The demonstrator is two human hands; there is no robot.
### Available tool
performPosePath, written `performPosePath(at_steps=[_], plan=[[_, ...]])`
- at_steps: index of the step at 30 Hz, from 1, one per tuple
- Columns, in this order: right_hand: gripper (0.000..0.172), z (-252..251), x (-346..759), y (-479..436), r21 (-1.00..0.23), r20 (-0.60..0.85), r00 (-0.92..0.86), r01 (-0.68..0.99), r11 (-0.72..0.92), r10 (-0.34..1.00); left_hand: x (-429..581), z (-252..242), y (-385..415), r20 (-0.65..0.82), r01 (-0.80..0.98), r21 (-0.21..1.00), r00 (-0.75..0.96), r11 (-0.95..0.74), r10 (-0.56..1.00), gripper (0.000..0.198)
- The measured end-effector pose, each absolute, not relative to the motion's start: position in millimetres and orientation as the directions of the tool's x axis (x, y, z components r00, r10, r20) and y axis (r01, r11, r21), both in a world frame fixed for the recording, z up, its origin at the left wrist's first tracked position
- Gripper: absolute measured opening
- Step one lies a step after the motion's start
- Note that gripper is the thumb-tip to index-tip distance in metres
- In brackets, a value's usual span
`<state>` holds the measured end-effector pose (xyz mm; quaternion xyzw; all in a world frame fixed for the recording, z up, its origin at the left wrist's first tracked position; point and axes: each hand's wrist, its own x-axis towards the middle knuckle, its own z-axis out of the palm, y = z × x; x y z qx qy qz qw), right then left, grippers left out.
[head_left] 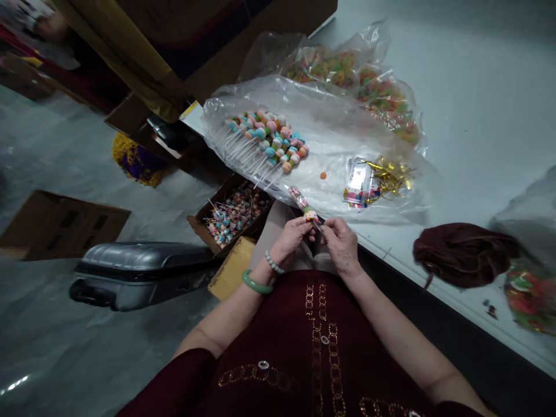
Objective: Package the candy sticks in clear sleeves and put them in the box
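Head view: left grip [290, 240] and right grip [341, 246] are both nearly closed, pinching a bagged candy stick [304, 205] between them, tilted far-left, just over the near edge of the surface [460, 145].

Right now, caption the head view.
Left hand and right hand hold a clear-wrapped colourful candy stick above clear plastic sheeting.

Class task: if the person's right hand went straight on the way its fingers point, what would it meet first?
The right hand would likely meet the wrapped candy stick first, though depth is unclear.
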<state>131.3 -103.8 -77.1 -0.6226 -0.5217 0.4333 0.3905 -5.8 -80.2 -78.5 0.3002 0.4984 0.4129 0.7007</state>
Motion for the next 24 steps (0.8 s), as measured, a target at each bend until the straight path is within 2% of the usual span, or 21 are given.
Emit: performPosePath(at_steps=[5, 12, 14, 17, 20, 24], plan=[[0.020, -73.6, 129.5, -104.7, -0.907, -0.045, 0.105, 0.412, -0.084, 0.993, -1.3, -75.6, -79.9, -0.459, -0.386, 0.763, 0.241, 0.518, 0.855, 0.030], [0.019, -80.4, 130.4, -100.2, -0.894, -0.039, 0.242, 0.425, -0.142, 0.969, 12.5, -65.0, -86.5, -0.439, -0.311, 0.815, 0.222, 0.490, 0.871, 0.020], [0.023, -81.8, 132.8, -99.5, -0.853, 0.020, 0.257, 0.509, -0.118, 0.966, 13.6, -61.3, -87.2, -0.458, -0.352, 0.768, 0.283, 0.535, 0.843, 0.022], [0.027, -82.9, 134.1, -101.4, -0.777, 0.155, 0.156, 0.629, 0.023, 0.975, 11.7, -60.9, -86.0, -0.506, -0.451, 0.637, 0.368, 0.625, 0.780, 0.030], [0.028, -84.5, 130.6, -105.4, -0.681, 0.263, 0.020, 0.712, 0.171, 0.965, 11.1, -68.3, -84.3, -0.590, -0.536, 0.568, 0.265, 0.625, 0.763, 0.034], [0.030, -86.6, 123.8, -108.9, -0.525, 0.401, -0.064, 0.801, 0.286, 0.914, 16.6, -77.6, -84.3, -0.593, -0.608, 0.619, 0.053, 0.497, 0.803, 0.036]])
